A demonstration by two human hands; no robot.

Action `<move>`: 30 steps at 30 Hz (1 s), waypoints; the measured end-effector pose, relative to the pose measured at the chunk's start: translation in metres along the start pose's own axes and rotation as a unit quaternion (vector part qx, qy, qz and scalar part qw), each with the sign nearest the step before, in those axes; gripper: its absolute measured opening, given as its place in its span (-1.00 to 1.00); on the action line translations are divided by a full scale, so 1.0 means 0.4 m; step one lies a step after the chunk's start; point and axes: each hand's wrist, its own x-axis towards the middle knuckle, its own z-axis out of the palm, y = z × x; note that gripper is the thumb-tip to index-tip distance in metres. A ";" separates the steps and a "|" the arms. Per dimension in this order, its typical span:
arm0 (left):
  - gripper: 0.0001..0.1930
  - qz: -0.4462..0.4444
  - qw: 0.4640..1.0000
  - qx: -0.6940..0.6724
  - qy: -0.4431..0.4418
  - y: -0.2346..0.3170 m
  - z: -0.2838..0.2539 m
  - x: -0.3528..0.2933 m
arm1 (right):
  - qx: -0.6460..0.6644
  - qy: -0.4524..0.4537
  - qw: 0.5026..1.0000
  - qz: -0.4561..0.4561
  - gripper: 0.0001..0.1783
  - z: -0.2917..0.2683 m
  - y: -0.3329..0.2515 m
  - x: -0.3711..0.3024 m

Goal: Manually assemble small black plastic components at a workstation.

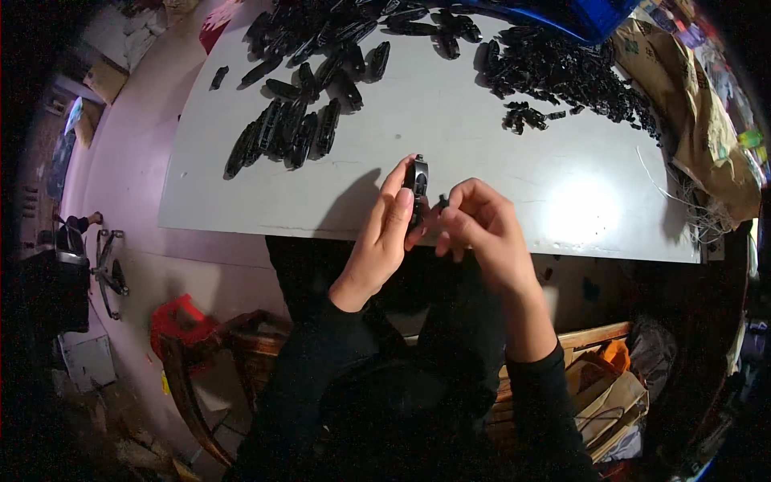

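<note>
My left hand is wrapped round a long black plastic part, held upright above the table's near edge. Just to its right, my right hand pinches a small black piece between thumb and forefinger, a short gap from the long part. Farther off on the left, several similar long black parts lie side by side, with more heaped behind them. At the far right is a pile of small black pieces, and a little cluster sits in front of it.
The white table ends just under my hands. A blue bin stands at the back, and a brown paper sack hangs over the right side beside tangled clear strands. Below are a red plastic item and a wooden chair.
</note>
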 end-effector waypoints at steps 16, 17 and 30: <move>-0.40 0.063 0.975 0.110 -0.181 0.004 -0.014 -0.020 | -0.013 -0.033 0.998 -0.047 -0.77 0.001 0.019 0.002; -0.40 0.048 0.974 0.124 -0.186 0.013 -0.010 -0.023 | -0.030 -0.019 0.999 -0.033 -0.82 0.000 0.015 -0.003; -0.68 0.165 0.563 0.779 0.223 0.068 -0.164 0.167 | -0.489 0.225 0.794 -0.285 -0.87 -0.257 -0.035 0.202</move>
